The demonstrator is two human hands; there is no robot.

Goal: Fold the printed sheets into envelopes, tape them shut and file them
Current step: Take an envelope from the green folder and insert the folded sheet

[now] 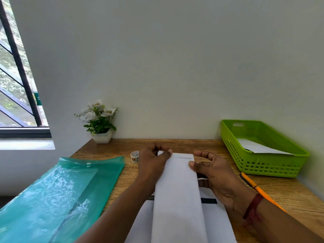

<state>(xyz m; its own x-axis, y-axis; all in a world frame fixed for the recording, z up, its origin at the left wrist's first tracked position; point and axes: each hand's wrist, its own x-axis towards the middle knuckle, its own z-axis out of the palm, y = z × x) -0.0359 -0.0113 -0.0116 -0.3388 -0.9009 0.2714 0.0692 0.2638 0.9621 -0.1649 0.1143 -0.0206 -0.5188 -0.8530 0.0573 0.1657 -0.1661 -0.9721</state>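
Now — sheet (177, 199), left hand (152, 163), right hand (213, 174)

On the brown wooden surface (184, 145), the left grip (152, 163) pinches the far left corner of a folded white paper sheet (177, 193); the right grip (214, 176) holds its right edge.

We see the folder (61, 195) on the counter's (192, 146) left edge, the plant (99, 120) at its back-left corner, the basket (263, 165) at back-right — a pencil (254, 185) before it.
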